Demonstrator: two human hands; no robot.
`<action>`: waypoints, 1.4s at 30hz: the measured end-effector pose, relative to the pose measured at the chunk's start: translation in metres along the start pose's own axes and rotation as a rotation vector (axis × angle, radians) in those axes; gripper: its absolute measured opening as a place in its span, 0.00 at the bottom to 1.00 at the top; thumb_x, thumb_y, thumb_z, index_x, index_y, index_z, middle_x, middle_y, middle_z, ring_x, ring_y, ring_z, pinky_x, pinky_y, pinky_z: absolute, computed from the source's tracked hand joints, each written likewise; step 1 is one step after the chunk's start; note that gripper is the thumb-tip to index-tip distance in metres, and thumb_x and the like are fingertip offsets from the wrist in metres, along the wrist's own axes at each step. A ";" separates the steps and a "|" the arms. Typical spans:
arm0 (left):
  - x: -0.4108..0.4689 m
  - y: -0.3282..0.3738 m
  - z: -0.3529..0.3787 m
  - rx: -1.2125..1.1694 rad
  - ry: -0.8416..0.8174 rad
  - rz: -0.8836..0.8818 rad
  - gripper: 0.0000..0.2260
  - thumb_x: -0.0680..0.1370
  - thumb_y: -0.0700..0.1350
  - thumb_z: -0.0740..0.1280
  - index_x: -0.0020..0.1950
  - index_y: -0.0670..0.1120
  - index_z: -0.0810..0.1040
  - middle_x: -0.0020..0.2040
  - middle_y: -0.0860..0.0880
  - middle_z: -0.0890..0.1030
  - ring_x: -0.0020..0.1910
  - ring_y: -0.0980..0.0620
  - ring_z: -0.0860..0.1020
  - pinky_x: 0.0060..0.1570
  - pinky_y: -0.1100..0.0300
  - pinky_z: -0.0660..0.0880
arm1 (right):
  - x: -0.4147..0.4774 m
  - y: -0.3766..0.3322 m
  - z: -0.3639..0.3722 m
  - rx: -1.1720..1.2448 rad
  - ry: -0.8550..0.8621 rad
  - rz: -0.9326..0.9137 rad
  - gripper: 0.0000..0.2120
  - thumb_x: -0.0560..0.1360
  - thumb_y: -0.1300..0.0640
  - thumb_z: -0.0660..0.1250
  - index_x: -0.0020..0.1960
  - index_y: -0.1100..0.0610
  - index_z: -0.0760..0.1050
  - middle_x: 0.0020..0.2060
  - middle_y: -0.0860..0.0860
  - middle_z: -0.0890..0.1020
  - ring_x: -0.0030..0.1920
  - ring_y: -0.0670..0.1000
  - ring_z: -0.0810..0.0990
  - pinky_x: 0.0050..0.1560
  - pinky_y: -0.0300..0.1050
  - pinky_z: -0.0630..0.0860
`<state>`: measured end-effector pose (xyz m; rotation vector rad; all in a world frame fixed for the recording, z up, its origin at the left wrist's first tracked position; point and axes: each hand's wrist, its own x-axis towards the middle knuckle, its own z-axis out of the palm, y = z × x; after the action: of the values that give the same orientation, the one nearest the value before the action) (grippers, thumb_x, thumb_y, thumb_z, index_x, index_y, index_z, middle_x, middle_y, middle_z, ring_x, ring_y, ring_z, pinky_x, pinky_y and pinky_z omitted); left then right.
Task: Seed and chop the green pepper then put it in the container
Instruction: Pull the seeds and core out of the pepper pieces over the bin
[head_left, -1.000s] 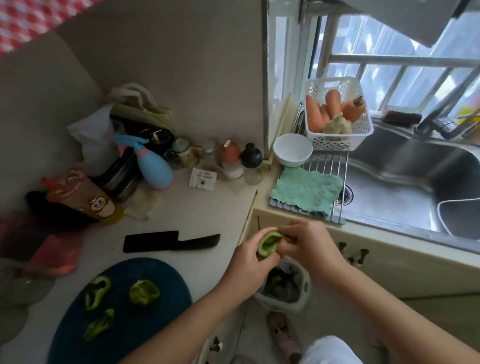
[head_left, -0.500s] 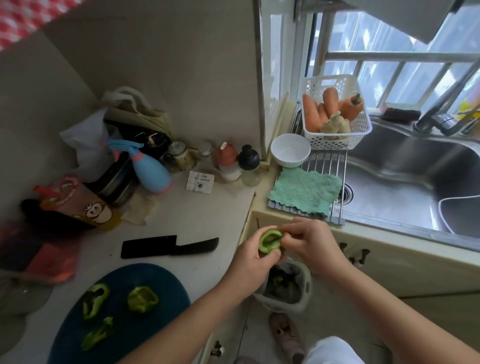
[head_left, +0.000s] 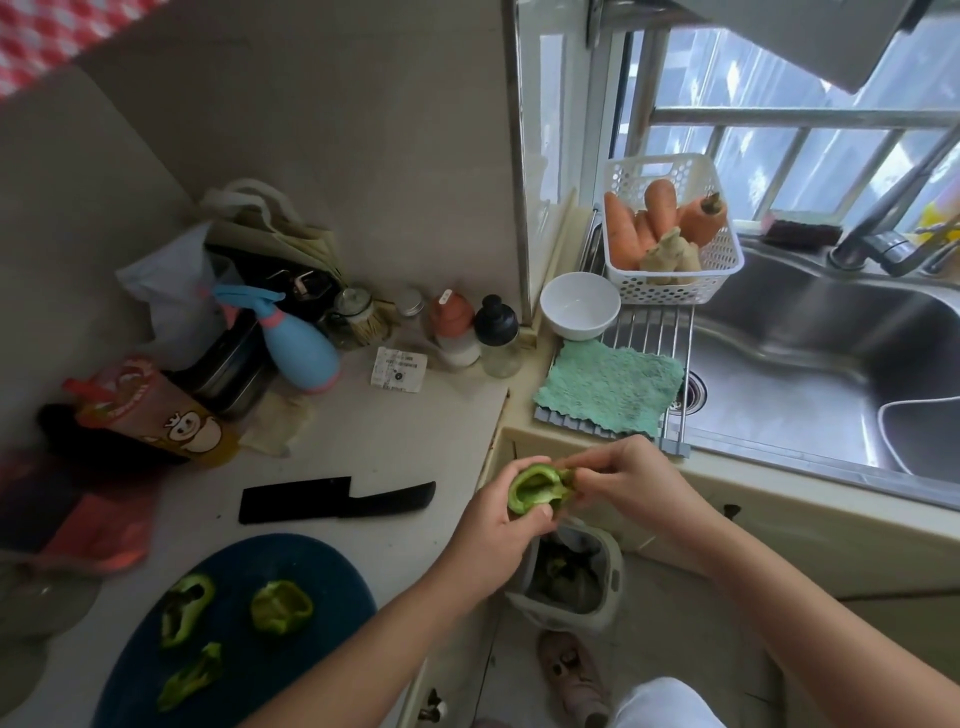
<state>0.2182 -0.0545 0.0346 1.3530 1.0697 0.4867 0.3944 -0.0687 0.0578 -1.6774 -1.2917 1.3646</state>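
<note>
Head view shows a green pepper piece (head_left: 537, 488) held hollow side up, just off the counter edge and above a small waste bin (head_left: 617, 571) on the floor; the left hand (head_left: 493, 530) cups and grips it from below, while the right hand (head_left: 628, 483) pinches at its inner rim, apparently pulling out pith and seeds; best to work right over the bin so scraps drop in, and to tear gently so the flesh does not split; three more pepper pieces (head_left: 280, 605) lie on the dark blue cutting board (head_left: 291, 670), with a black knife (head_left: 337, 501) beside it.

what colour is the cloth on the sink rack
Mint green cloth, clearest in the head view.
</note>
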 end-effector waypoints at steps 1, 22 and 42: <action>0.002 -0.001 -0.001 0.010 0.008 -0.007 0.17 0.77 0.38 0.64 0.62 0.54 0.72 0.58 0.48 0.78 0.57 0.50 0.79 0.58 0.52 0.77 | 0.000 -0.001 -0.001 -0.011 -0.021 0.000 0.13 0.74 0.64 0.66 0.45 0.47 0.82 0.35 0.48 0.86 0.38 0.46 0.84 0.42 0.37 0.80; 0.011 0.004 0.000 0.049 -0.086 -0.072 0.19 0.73 0.42 0.66 0.58 0.63 0.75 0.56 0.51 0.77 0.56 0.50 0.78 0.56 0.50 0.78 | -0.002 0.006 -0.008 -0.036 -0.017 0.020 0.08 0.69 0.61 0.74 0.45 0.50 0.84 0.34 0.44 0.85 0.36 0.42 0.84 0.38 0.29 0.75; 0.017 0.009 -0.001 -0.716 0.058 -0.392 0.11 0.79 0.36 0.61 0.60 0.39 0.74 0.59 0.33 0.75 0.52 0.36 0.80 0.44 0.54 0.82 | 0.011 0.063 -0.001 -0.284 0.112 0.122 0.04 0.74 0.56 0.71 0.45 0.52 0.84 0.36 0.46 0.85 0.36 0.41 0.82 0.40 0.34 0.75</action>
<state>0.2276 -0.0382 0.0381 0.4891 1.0358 0.5445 0.4143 -0.0792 -0.0018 -2.0230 -1.3879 1.1775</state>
